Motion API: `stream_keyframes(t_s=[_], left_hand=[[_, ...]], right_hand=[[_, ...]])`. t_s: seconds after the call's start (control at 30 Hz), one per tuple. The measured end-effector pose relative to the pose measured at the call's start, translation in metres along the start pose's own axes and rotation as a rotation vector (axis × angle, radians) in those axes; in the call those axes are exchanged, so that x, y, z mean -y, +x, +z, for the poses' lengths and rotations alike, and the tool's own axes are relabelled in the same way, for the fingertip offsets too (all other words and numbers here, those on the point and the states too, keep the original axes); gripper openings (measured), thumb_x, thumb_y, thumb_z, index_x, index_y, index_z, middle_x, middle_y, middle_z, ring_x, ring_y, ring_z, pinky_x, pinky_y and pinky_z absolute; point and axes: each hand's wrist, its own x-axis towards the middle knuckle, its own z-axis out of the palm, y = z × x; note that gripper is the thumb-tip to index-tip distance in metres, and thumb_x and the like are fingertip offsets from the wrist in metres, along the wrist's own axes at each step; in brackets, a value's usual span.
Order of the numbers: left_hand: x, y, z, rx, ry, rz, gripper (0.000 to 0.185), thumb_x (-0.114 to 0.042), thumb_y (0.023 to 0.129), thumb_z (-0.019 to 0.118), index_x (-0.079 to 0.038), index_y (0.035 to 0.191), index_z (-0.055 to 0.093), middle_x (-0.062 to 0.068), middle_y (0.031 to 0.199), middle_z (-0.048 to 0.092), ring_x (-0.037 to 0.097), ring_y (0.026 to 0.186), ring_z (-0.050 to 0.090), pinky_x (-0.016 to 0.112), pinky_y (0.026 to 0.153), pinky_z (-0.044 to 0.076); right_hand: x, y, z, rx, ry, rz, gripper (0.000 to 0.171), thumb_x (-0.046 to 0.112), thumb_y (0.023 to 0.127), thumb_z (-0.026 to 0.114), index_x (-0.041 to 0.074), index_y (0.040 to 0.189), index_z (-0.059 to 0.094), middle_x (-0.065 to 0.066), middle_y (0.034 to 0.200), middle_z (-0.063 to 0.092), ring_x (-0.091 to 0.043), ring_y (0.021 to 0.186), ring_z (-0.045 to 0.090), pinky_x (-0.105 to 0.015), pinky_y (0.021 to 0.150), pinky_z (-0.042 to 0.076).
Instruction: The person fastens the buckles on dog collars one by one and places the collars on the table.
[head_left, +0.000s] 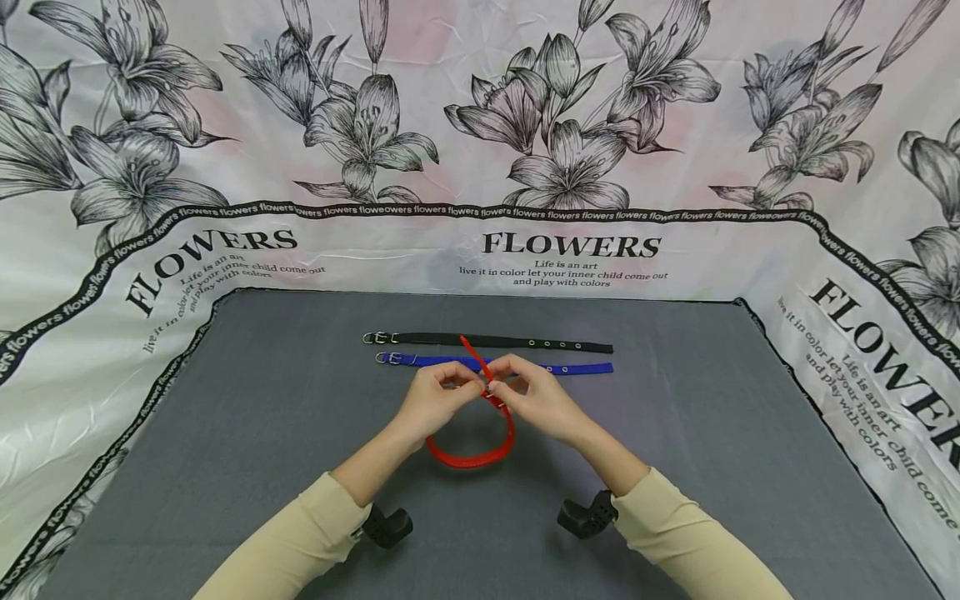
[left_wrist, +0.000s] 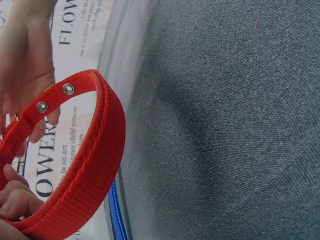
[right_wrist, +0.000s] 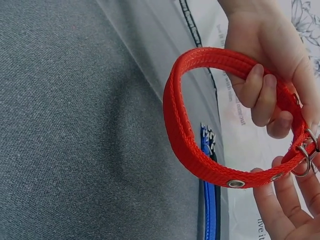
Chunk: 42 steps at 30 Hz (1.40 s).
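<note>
A red collar (head_left: 471, 460) is bent into a loop and held above the table between both hands. My left hand (head_left: 441, 402) grips the band beside the buckle, its fingers curled round it in the right wrist view. At the metal buckle (right_wrist: 303, 159), my right hand (head_left: 542, 403) pinches the strap from the other side. The strap's free end (head_left: 472, 350) sticks up past the fingertips. Metal eyelets (left_wrist: 68, 89) show along the band. Fingers partly hide the buckle, so how far the strap is threaded through it cannot be told.
Behind the hands, a blue collar (head_left: 592, 368) and a black collar (head_left: 495, 341) lie flat and straight, buckles to the left. The hands cover part of the blue one. A grey cloth (head_left: 247, 467) covers the table, with a flower-printed sheet (head_left: 420, 250) around it.
</note>
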Motion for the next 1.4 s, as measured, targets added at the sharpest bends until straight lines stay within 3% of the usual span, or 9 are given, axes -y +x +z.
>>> stream_keyframes(t_s=[0.17, 0.4, 0.53, 0.63, 0.9, 1.13, 1.4], left_hand=[[-0.002, 0.0, 0.002, -0.004, 0.009, -0.017, 0.012, -0.021, 0.081, 0.07, -0.01, 0.087, 0.071, 0.0, 0.083, 0.067, 0.014, 0.074, 0.053, 0.028, 0.063, 0.043], [-0.035, -0.018, 0.002, -0.023, 0.017, -0.044, 0.01, -0.011, 0.082, 0.067, -0.002, 0.085, 0.07, 0.001, 0.078, 0.065, 0.013, 0.07, 0.05, 0.025, 0.061, 0.041], [-0.017, -0.007, 0.003, -0.017, -0.001, -0.086, 0.011, -0.016, 0.081, 0.068, -0.006, 0.085, 0.071, -0.001, 0.078, 0.065, 0.014, 0.07, 0.049, 0.026, 0.061, 0.04], [-0.002, 0.001, 0.004, -0.013, -0.021, -0.094, 0.014, -0.022, 0.08, 0.071, -0.01, 0.086, 0.072, -0.003, 0.08, 0.066, 0.014, 0.073, 0.051, 0.027, 0.062, 0.041], [0.003, 0.0, -0.001, 0.028, -0.075, -0.099, 0.021, -0.03, 0.083, 0.068, -0.013, 0.096, 0.068, 0.001, 0.088, 0.067, 0.021, 0.081, 0.055, 0.028, 0.062, 0.041], [0.003, -0.003, -0.009, 0.071, -0.035, -0.146, 0.022, -0.03, 0.082, 0.069, -0.018, 0.101, 0.066, 0.001, 0.087, 0.065, 0.018, 0.068, 0.049, 0.031, 0.06, 0.043], [0.006, -0.003, -0.012, 0.068, -0.048, -0.124, 0.024, -0.023, 0.084, 0.068, -0.013, 0.106, 0.066, 0.001, 0.09, 0.065, 0.02, 0.074, 0.054, 0.035, 0.067, 0.047]], right_hand=[[-0.001, -0.001, 0.0, 0.001, 0.01, 0.018, 0.024, 0.022, 0.092, 0.057, 0.011, 0.114, 0.057, -0.01, 0.097, 0.063, -0.04, 0.085, 0.06, -0.037, 0.067, 0.054], [-0.001, -0.001, -0.001, 0.025, 0.072, 0.059, 0.025, 0.026, 0.092, 0.057, 0.014, 0.114, 0.057, -0.009, 0.104, 0.061, -0.033, 0.092, 0.061, -0.039, 0.071, 0.055], [-0.001, -0.001, -0.002, 0.039, 0.078, 0.079, 0.026, 0.026, 0.092, 0.057, 0.014, 0.115, 0.057, -0.009, 0.105, 0.06, -0.023, 0.09, 0.062, -0.038, 0.073, 0.054], [-0.002, -0.002, -0.003, 0.043, 0.085, 0.081, 0.027, 0.027, 0.092, 0.058, 0.014, 0.115, 0.057, -0.009, 0.106, 0.06, -0.023, 0.092, 0.062, -0.04, 0.074, 0.054], [-0.003, -0.001, -0.006, 0.023, 0.113, 0.091, 0.03, 0.025, 0.092, 0.058, 0.009, 0.116, 0.056, -0.011, 0.107, 0.058, -0.025, 0.094, 0.061, -0.043, 0.074, 0.053], [-0.003, -0.002, -0.009, -0.003, 0.14, 0.096, 0.033, 0.019, 0.093, 0.056, 0.001, 0.12, 0.052, -0.014, 0.106, 0.054, -0.022, 0.091, 0.06, -0.051, 0.076, 0.051], [-0.003, -0.001, -0.01, -0.011, 0.158, 0.106, 0.033, 0.018, 0.092, 0.057, 0.001, 0.119, 0.051, -0.014, 0.107, 0.054, -0.027, 0.093, 0.06, -0.052, 0.076, 0.051]])
